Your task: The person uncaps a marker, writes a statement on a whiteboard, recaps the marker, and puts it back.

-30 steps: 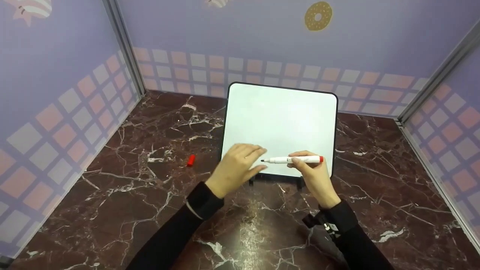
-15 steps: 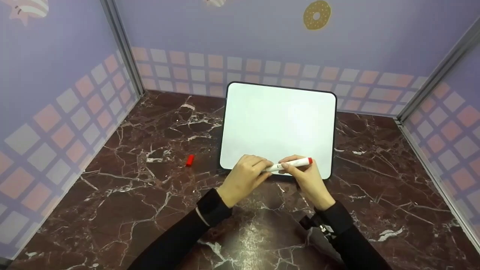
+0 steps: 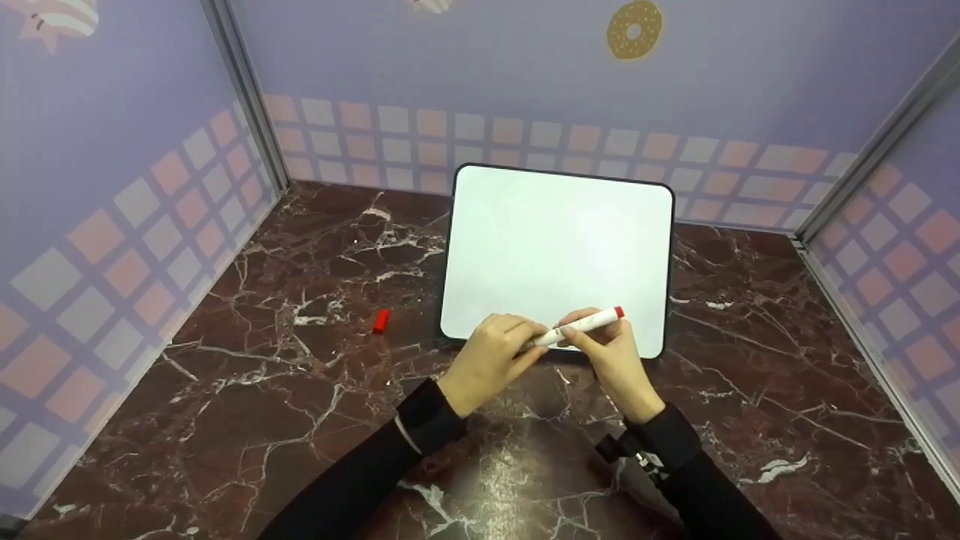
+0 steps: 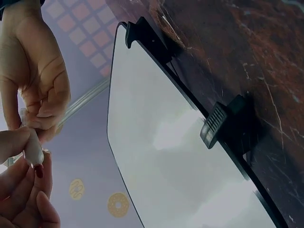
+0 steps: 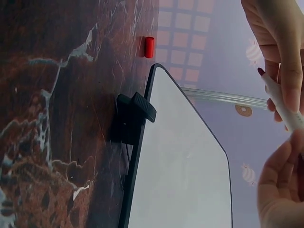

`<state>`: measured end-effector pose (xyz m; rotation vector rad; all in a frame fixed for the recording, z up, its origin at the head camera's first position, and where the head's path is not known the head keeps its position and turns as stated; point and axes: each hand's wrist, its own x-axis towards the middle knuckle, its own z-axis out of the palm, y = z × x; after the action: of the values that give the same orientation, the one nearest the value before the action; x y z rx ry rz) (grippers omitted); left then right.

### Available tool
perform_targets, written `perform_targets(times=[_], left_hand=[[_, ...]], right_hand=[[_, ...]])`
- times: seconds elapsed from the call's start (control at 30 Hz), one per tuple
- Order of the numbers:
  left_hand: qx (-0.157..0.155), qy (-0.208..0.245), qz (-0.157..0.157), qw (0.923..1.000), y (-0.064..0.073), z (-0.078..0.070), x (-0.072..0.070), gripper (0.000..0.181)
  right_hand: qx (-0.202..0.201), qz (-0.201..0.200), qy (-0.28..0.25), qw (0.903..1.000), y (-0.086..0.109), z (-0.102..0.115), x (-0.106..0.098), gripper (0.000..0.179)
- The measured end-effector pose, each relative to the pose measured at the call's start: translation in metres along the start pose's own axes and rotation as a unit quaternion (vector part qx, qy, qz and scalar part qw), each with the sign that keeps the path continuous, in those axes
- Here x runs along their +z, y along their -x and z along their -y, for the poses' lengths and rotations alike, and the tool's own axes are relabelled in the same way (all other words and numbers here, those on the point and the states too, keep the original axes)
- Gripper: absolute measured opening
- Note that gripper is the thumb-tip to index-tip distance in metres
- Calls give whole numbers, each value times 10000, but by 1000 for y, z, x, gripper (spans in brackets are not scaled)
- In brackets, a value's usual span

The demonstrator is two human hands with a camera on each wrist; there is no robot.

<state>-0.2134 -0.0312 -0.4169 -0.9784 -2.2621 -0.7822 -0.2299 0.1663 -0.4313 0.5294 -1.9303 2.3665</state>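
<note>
A white marker (image 3: 589,323) with a red rear end is held between the hands, low in front of the whiteboard (image 3: 559,247). My right hand (image 3: 617,367) pinches its barrel; the red end points up to the right. My left hand (image 3: 487,364) pinches the front part, its fingers hiding the tip in the head view. The dark-red tip of the marker (image 4: 38,170) shows uncapped in the left wrist view, past the left fingers. The right wrist view also has the tip of the marker (image 5: 261,71). A red cap (image 3: 381,321) lies on the table, left of the board.
The whiteboard leans back, black-rimmed, with black stand clips (image 4: 216,123) gripping its lower edge. The dark marbled table (image 3: 247,420) runs to patterned walls (image 3: 360,142) at the back and both sides. A small black device (image 3: 630,450) sits at the right wrist.
My left hand has moved right and down and taken hold of the marker's front part. My right hand has shifted slightly left. The marker has tilted, its red end rising.
</note>
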Motion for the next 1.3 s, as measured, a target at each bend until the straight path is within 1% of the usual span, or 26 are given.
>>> perform_targets(times=[0.17, 0.27, 0.37, 0.47, 0.6, 0.7, 0.77, 0.83, 0.9, 0.93, 1.0, 1.07, 1.17, 1.23, 1.3], left_hand=[[-269, 313, 153, 9990, 1, -2, 0, 20], [-342, 469, 244, 9980, 0, -1, -1, 21], [-369, 590, 300, 9971, -2, 4, -4, 26], [-580, 618, 231, 9961, -5, 17, -12, 29], [-1012, 476, -200, 9935, -6, 43, -23, 24], [-1076, 402, -478, 9922, -4, 60, -27, 20], [-1070, 318, -557, 9922, -3, 69, -28, 18], [-1170, 172, -600, 9912, -1, 77, -27, 20], [-1408, 13, -629, 9880, 0, 84, -26, 29], [-1570, -41, -647, 9855, 1, 89, -24, 36], [-1922, -71, -630, 9793, 3, 98, -22, 48], [-2259, -2, -526, 9727, 6, 106, -21, 57], [-2643, 57, -279, 9640, 10, 115, -20, 60], [-2783, 70, -153, 9603, 11, 119, -20, 57], [-2853, 149, -121, 9583, 12, 123, -20, 52]], right_hand=[[45, -41, 9, 10000, -2, -2, 2, 8], [93, -65, 13, 9999, -3, -3, 2, 9], [65, -111, 19, 9999, -4, -4, 2, 11], [-55, -168, 69, 9998, -6, -3, 2, 13], [-342, -227, 97, 9991, -12, 1, 2, 15], [-545, -255, -7, 9982, -19, 5, 4, 17], [-665, -304, -96, 9973, -26, 8, 6, 14], [-816, -404, -108, 9958, -34, 10, 9, 8], [-1022, -539, -42, 9933, -44, 10, 12, 3], [-1140, -600, 12, 9917, -48, 10, 14, 7], [-1449, -660, 152, 9871, -57, 9, 19, 11], [-1812, -637, 410, 9805, -66, 7, 24, 15], [-2232, -611, 890, 9688, -81, 4, 33, 15], [-2302, -659, 1216, 9633, -91, 2, 39, 15], [-2215, -739, 1479, 9610, -102, -1, 45, 11]])
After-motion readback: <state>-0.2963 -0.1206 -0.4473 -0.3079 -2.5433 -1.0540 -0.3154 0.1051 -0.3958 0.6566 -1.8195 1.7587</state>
